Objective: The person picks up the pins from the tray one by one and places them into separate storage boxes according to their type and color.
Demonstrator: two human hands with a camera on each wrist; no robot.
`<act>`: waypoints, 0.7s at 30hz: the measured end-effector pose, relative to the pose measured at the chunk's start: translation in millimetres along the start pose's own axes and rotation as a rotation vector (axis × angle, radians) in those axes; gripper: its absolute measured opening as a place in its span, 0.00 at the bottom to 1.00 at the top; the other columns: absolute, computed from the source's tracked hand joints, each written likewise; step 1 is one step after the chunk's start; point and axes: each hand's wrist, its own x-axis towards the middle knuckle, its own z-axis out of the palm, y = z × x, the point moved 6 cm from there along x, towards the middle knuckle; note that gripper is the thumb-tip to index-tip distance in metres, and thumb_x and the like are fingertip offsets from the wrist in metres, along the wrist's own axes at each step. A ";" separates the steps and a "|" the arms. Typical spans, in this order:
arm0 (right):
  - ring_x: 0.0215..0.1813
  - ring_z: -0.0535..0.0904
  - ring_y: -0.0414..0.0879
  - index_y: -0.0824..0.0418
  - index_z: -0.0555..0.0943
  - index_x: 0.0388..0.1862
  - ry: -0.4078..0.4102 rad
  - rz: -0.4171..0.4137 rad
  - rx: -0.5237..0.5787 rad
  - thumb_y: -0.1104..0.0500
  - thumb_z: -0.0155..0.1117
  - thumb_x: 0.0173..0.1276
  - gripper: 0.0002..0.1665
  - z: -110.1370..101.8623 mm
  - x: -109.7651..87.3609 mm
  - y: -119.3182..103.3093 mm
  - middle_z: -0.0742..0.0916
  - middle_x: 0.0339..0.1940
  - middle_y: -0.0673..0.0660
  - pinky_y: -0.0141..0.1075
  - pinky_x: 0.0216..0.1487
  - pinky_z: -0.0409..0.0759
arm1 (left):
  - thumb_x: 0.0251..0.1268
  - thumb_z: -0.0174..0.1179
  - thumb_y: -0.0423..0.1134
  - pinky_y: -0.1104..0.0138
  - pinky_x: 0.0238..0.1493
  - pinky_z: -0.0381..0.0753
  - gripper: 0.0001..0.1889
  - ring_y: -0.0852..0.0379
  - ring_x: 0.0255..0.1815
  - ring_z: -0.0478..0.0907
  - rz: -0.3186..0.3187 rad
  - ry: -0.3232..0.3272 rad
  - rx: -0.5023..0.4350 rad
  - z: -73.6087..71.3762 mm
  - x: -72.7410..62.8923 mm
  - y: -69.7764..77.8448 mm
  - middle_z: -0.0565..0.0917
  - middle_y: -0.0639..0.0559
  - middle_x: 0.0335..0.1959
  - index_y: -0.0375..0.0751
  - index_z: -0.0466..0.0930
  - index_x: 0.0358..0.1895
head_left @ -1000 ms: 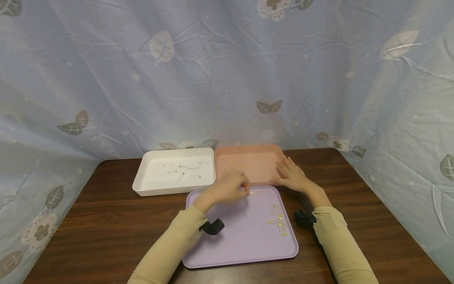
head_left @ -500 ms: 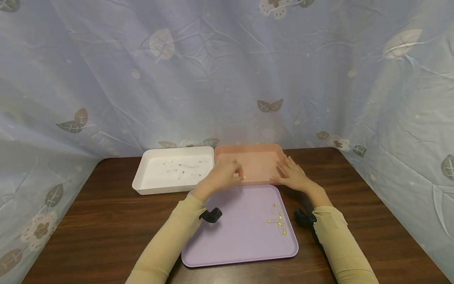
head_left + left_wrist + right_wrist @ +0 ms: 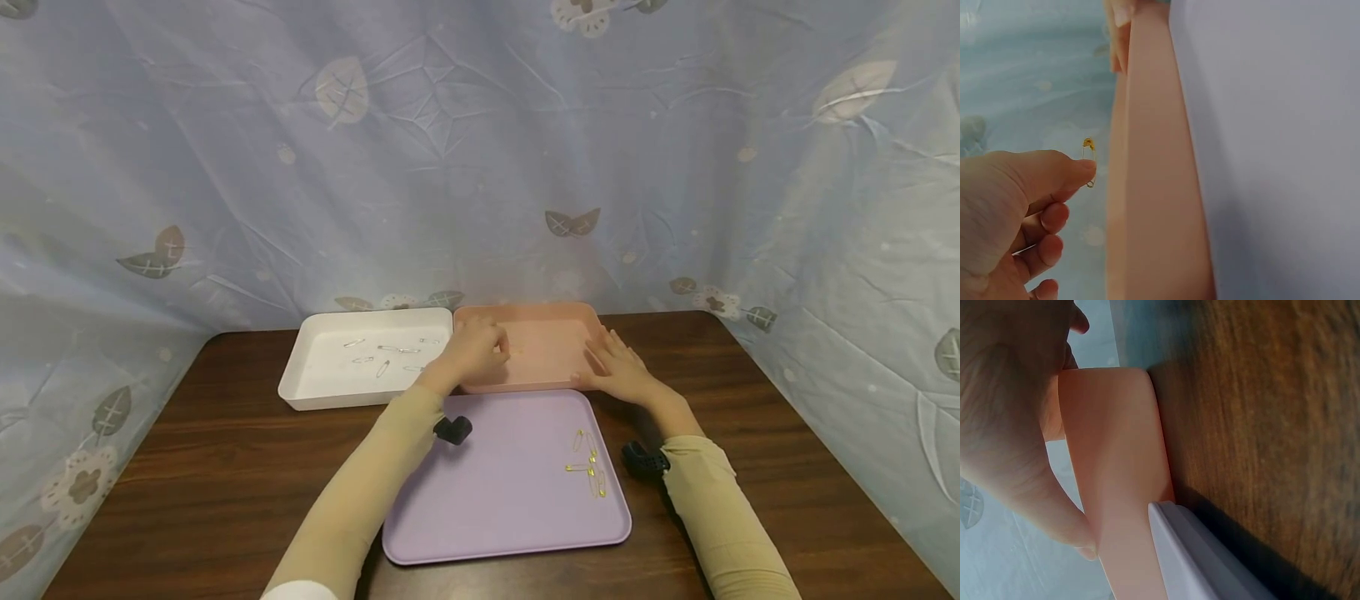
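Note:
My left hand (image 3: 477, 348) is over the left part of the pink tray (image 3: 555, 333). In the left wrist view its thumb and fingers pinch a gold safety pin (image 3: 1090, 147), head end up, above the tray's front wall. My right hand (image 3: 619, 371) rests at the tray's front right corner, thumb on the front rim and fingers stretched along the right side. A small gold pin (image 3: 517, 351) shows faintly inside the pink tray; my left hand hides the area beside it. Several gold safety pins (image 3: 591, 472) lie on the right side of the lilac tray (image 3: 495, 500).
Left of the pink tray, against it, stands a white tray (image 3: 318, 375) with several silver safety pins (image 3: 383, 368). The lilac tray lies in front of both on a dark wooden table (image 3: 225, 450). A patterned cloth (image 3: 480, 167) hangs behind.
My left hand has moved from the lilac tray's back edge, where a pin showed at its fingers, up and over the pink tray with the safety pin. My right hand has stayed put.

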 end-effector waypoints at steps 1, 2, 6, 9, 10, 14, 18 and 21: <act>0.81 0.36 0.66 0.60 0.52 0.79 0.000 0.001 0.000 0.30 0.56 0.64 0.56 -0.1 -0.1 0.2 0.44 0.81 0.67 0.70 0.72 0.39 | 0.62 0.62 0.43 0.45 0.64 0.65 0.05 0.49 0.53 0.75 -0.006 0.001 0.000 1.1 1.9 -1.6 0.81 0.51 0.41 0.48 0.84 0.34; 0.81 0.36 0.66 0.61 0.52 0.79 0.001 0.002 0.000 0.30 0.56 0.64 0.56 -0.2 -0.2 0.3 0.43 0.81 0.67 0.70 0.72 0.39 | 0.61 0.62 0.42 0.45 0.65 0.64 0.05 0.49 0.53 0.75 -0.011 0.002 -0.002 2.1 3.6 -3.0 0.81 0.51 0.42 0.48 0.84 0.34; 0.81 0.35 0.66 0.60 0.52 0.79 0.006 0.006 0.002 0.30 0.56 0.65 0.55 -0.9 -0.9 0.6 0.43 0.81 0.67 0.70 0.72 0.39 | 0.59 0.62 0.40 0.44 0.65 0.65 0.04 0.49 0.54 0.76 -0.036 0.013 -0.012 6.5 9.1 -9.3 0.82 0.51 0.41 0.47 0.85 0.32; 0.81 0.36 0.66 0.61 0.52 0.79 0.010 0.002 0.006 0.31 0.56 0.65 0.55 -0.9 -1.0 0.3 0.44 0.81 0.67 0.70 0.72 0.39 | 0.59 0.63 0.39 0.44 0.66 0.64 0.03 0.49 0.53 0.75 -0.055 0.015 -0.013 9.9 11.2 -13.9 0.82 0.51 0.40 0.46 0.84 0.31; 0.81 0.35 0.65 0.60 0.52 0.79 0.011 0.003 0.006 0.31 0.56 0.65 0.55 -0.5 -0.9 0.5 0.44 0.81 0.67 0.70 0.72 0.39 | 0.59 0.62 0.38 0.44 0.66 0.64 0.03 0.49 0.53 0.75 -0.062 0.014 -0.014 10.7 11.6 -15.1 0.82 0.51 0.40 0.46 0.84 0.30; 0.81 0.35 0.65 0.60 0.52 0.79 0.011 0.007 0.004 0.30 0.56 0.64 0.55 0.4 -0.9 1.0 0.44 0.81 0.66 0.69 0.73 0.39 | 0.59 0.62 0.38 0.45 0.69 0.61 0.03 0.48 0.55 0.73 -0.089 0.008 -0.008 15.2 12.3 -19.8 0.81 0.51 0.40 0.46 0.83 0.29; 0.81 0.35 0.64 0.59 0.52 0.79 0.007 0.008 0.008 0.30 0.56 0.65 0.55 0.4 -1.1 0.7 0.44 0.81 0.66 0.69 0.73 0.39 | 0.60 0.62 0.40 0.46 0.70 0.60 0.04 0.46 0.59 0.71 -0.117 0.002 -0.007 18.2 12.7 -23.0 0.81 0.51 0.41 0.47 0.83 0.29; 0.81 0.35 0.64 0.59 0.52 0.79 0.002 0.006 0.010 0.30 0.56 0.65 0.55 0.5 -0.7 0.4 0.44 0.81 0.66 0.69 0.73 0.39 | 0.60 0.62 0.39 0.46 0.69 0.61 0.05 0.44 0.60 0.70 -0.129 0.002 -0.005 19.4 13.0 -24.5 0.81 0.50 0.42 0.47 0.83 0.28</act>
